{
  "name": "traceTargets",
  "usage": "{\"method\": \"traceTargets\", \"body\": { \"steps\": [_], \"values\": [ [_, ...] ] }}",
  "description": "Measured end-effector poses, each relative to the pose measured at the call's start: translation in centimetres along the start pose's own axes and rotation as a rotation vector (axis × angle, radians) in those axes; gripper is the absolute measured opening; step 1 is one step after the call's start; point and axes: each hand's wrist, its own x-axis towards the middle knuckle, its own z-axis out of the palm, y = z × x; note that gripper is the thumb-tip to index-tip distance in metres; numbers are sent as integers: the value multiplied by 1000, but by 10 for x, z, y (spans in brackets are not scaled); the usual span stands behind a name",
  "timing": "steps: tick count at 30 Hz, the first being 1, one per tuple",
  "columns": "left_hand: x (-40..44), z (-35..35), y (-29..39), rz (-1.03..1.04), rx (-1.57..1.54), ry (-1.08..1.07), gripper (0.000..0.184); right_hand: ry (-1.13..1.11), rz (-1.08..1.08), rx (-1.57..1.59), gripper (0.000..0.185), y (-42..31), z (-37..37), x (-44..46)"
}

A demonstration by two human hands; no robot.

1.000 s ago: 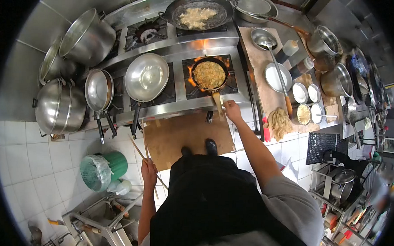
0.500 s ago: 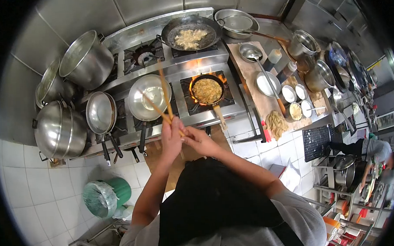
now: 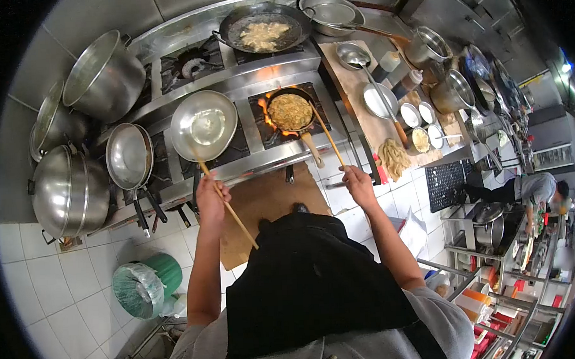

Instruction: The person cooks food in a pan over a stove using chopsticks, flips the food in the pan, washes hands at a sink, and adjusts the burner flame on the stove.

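In my right hand (image 3: 360, 186) is one long wooden chopstick (image 3: 328, 136), its far tip at the right rim of a small black frying pan (image 3: 306, 140). A browned, egg-like round (image 3: 290, 112) fills that pan, and flames show around its left side. My left hand (image 3: 211, 197) grips another chopstick (image 3: 238, 224), which slants across the palm near a wide steel pan (image 3: 204, 126). Behind them, a dark wok (image 3: 235, 29) holds pale frying food (image 3: 263, 36) in liquid.
Steel pots (image 3: 106, 78) and two smaller pans (image 3: 127, 155) stand on the left. A ladle (image 3: 381, 92), sauce bottles, small bowls and a cloth (image 3: 394, 159) lie on the right counter. A green bin (image 3: 164, 275) is at lower left. Another person (image 3: 537, 189) works at far right.
My hands came together with the chopsticks, then moved apart. The right hand now holds one chopstick at the small pan, while the other remains in the left. The view has shifted.
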Motion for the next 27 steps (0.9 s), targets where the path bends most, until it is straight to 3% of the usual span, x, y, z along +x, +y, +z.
{"method": "traceTargets", "body": {
  "steps": [3, 8, 11, 12, 15, 18, 21, 27],
  "values": [
    [-8, -4, -18, 30, 45, 17, 16, 37, 20, -48, 26, 17, -19, 10],
    [-27, 11, -42, -192, 352, -187, 26, 22, -212, -466, 27, 25, -40, 70],
    [15, 19, -57, 636, 1298, -146, 30, 14, -397, -581, 30, 18, -49, 116],
    [2, 54, -37, 493, 1477, -96, 31, 6, -467, -600, 31, 16, -51, 134],
    [15, 95, -26, 377, 1782, -138, 30, -82, -515, -693, 30, 10, -47, 175],
    [34, 110, -37, 527, 1868, -73, 32, -136, -554, -660, 29, 5, -36, 209],
    [49, 125, -46, 544, 1963, -38, 36, -161, -631, -625, 29, 5, -21, 236],
    [58, 141, -52, 447, 2059, 18, 34, -286, -559, -709, 29, -7, -10, 256]
  ]
}}
